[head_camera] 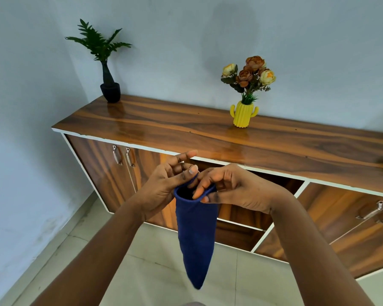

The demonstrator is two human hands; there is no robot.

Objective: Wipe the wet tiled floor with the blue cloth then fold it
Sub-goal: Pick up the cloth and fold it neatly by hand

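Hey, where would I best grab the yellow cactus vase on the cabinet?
Probably around the ribbed body of the yellow cactus vase, coming from the front, below its two side arms. It stands upright, and the flowers crowd the top, so reaching from above looks awkward.

View: a single head-worn wide-angle camera.
Position: standing height, above and in front of the wooden sideboard (208, 133).
Facing: forward and down, toward the sideboard and the wall behind it.
Nearness: forearms enter from the bottom edge; the sideboard is near, just past them.
Distortion: the sideboard's edges bow and tilt.
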